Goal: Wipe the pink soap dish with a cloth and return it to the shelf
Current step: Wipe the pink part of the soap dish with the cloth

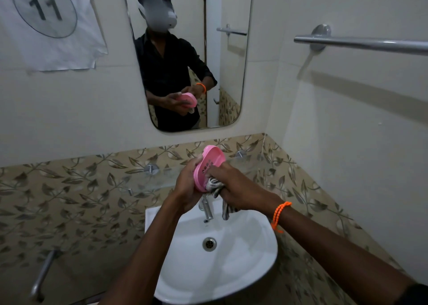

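The pink soap dish (208, 163) is tilted on its edge above the sink, its slotted inside facing right. My left hand (187, 186) grips it from the left and below. My right hand (234, 184) presses a grey striped cloth (215, 185) against the lower inside of the dish, and a loose end of the cloth hangs down by the tap. Just behind my hands runs the glass shelf (148, 179), fixed to the leaf-patterned tiles on metal brackets.
A white sink (243, 258) with a chrome tap (206, 209) lies below my hands. A mirror (227, 73) hangs above the shelf. A metal towel rail (359, 42) crosses the right wall, and a pipe handle (42, 274) sticks out at lower left.
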